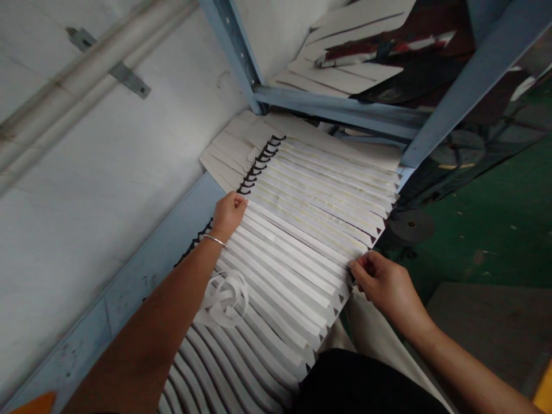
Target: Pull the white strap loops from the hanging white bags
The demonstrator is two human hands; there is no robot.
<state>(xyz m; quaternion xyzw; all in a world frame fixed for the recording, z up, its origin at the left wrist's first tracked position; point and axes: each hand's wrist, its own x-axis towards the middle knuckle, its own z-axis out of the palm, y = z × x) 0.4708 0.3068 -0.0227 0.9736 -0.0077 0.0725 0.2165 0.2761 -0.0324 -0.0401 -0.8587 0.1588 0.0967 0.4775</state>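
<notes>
A long row of overlapping pale strips [310, 190] lies on the bench, with dark fringed ends on the left and small dark triangles on the right. My left hand [230, 216], a thin bangle on its wrist, is closed in a pinch at the left end of a white strip [297, 233]. At the right end of about the same strip, my right hand [382, 282] pinches with thumb and forefinger. The exact grip at both fingertips is partly hidden. A loose coil of narrow white tape [226, 296] rests on the nearer strips beside my left forearm.
Along the left runs a white wall [142, 149] with a pipe [99, 63]. A blue metal frame [345, 109] stands at the far end, with cardboard pieces [233, 144] beneath and behind it. Dark rolls [409, 225] sit on the green floor [487, 230] at right.
</notes>
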